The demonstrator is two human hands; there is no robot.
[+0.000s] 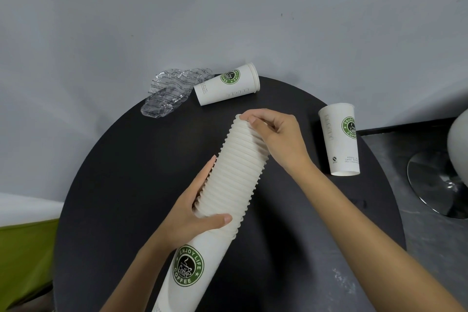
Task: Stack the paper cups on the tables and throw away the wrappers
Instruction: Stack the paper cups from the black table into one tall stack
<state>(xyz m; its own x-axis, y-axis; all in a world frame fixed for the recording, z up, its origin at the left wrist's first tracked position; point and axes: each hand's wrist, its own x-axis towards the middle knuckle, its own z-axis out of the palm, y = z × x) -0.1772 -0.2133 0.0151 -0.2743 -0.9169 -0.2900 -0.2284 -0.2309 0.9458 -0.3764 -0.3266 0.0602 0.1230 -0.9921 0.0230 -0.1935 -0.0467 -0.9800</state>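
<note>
One long stack of nested white paper cups (228,180), two loose white green-logo paper cups (228,87) (340,139), one crumpled clear plastic wrapper (169,95), one round black table (121,172).

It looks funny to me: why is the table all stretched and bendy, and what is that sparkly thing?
Head view: the wide-angle lens bows the black table; head view: light glints off the crumpled clear wrapper; head view: the cup stack looks sharp, not blurry.

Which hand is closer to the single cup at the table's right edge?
Right. The right hand pinches the top of the stack, just left of that cup; the left hand grips the stack lower, farther.
</note>
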